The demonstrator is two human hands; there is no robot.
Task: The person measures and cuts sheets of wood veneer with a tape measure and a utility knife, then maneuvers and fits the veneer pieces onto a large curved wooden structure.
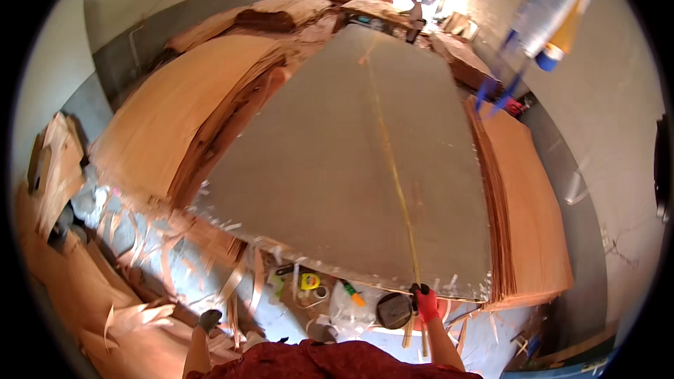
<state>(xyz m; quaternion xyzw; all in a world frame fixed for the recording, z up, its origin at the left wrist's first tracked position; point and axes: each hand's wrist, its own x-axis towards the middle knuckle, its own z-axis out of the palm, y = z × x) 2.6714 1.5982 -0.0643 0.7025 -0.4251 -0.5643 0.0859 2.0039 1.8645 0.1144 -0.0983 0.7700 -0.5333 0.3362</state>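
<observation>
My right hand (425, 303), in a red and black glove, is closed around the near end of a long, thin yellowish strip (394, 172). The strip runs up the length of a large grey tabletop (316, 147), its near end sticking out past the front edge toward me. Down at the left, my left hand (209, 320) in a dark glove hangs beside loose wood veneer scraps (144, 323). It is well away from the table, and its fingers are too small and dark to make out.
Stacks of veneer sheets flank the table at left (186, 108) and right (530, 203). Below its front edge lie a yellow tape measure (309, 281), an orange and green cutter (353, 293) and a round dark object (394, 310). A co-worker (414, 15) stands at the far end.
</observation>
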